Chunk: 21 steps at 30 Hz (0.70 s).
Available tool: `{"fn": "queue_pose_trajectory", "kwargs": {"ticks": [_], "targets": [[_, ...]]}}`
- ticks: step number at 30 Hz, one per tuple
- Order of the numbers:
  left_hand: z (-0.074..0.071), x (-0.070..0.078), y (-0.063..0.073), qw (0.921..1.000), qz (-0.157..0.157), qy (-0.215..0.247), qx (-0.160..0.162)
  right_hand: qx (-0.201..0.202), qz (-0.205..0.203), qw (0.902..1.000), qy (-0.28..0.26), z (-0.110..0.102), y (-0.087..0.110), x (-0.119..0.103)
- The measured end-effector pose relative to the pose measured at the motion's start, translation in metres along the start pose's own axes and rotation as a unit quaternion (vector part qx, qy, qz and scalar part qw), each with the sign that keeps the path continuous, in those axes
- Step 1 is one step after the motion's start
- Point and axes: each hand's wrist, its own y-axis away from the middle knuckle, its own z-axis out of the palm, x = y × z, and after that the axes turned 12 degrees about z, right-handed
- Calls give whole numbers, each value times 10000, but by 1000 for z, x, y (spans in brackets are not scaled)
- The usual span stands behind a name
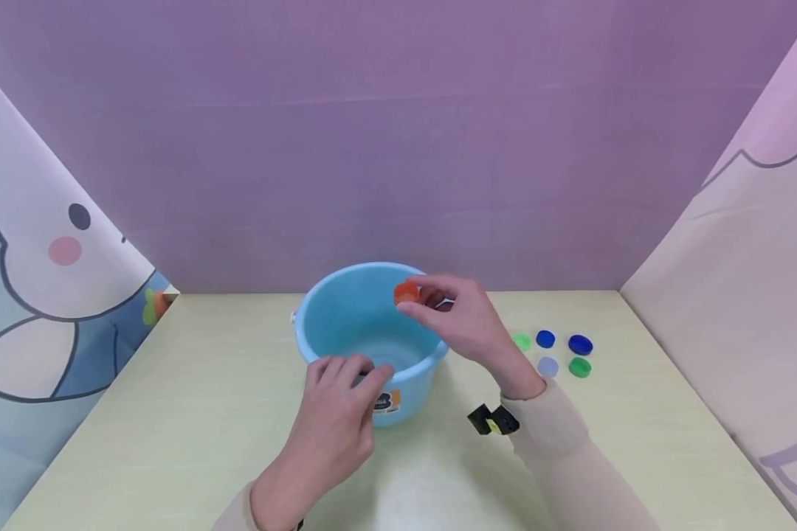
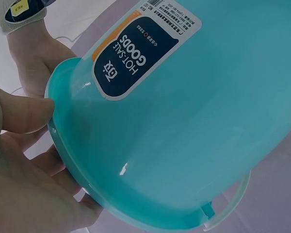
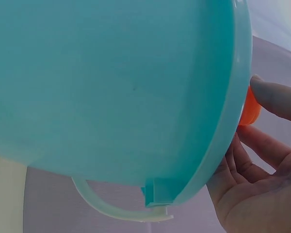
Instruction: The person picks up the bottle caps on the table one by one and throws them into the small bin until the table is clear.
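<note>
A light blue plastic bucket [image 1: 415, 398] stands upright on the table. My left hand [image 1: 332, 413] grips its near rim; in the left wrist view the thumb lies against the outer side, below a dark label [image 2: 136, 58]. Over the bucket's mouth, toward the right side, my right hand [image 1: 465, 317] pinches an orange bottle cap [image 1: 406, 293] between thumb and fingers. The right wrist view shows this orange cap [image 3: 250, 108] partly hidden behind the rim. No caps are visible on the part of the bucket's floor that shows.
Right of the bucket, several caps lie on the table [image 1: 173, 413]: light green [image 1: 521, 341], two blue ones, one of them a darker cap [image 1: 581, 344], a pale purple cap [image 1: 547, 366] and a green cap [image 1: 579, 367]. A purple backdrop [image 1: 398, 147] rises behind; printed cloths flank both sides.
</note>
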Motion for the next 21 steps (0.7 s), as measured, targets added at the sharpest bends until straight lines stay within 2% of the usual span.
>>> {"fn": "queue_pose_trajectory", "kwargs": {"ticks": [5, 12, 18, 21], "targets": [[0, -1, 3, 9999, 46, -22, 119, 18, -77, 9999, 75, 2, 0, 2], [1, 0, 1, 10000, 18, -1, 44, 146, -167, 9997, 77, -2, 5, 2], [3, -1, 1, 9997, 137, 7, 223, 374, -506, 9979, 141, -6, 9, 4], [3, -1, 1, 9998, 104, 6, 181, 504, -696, 9961, 210, -7, 10, 6]]}}
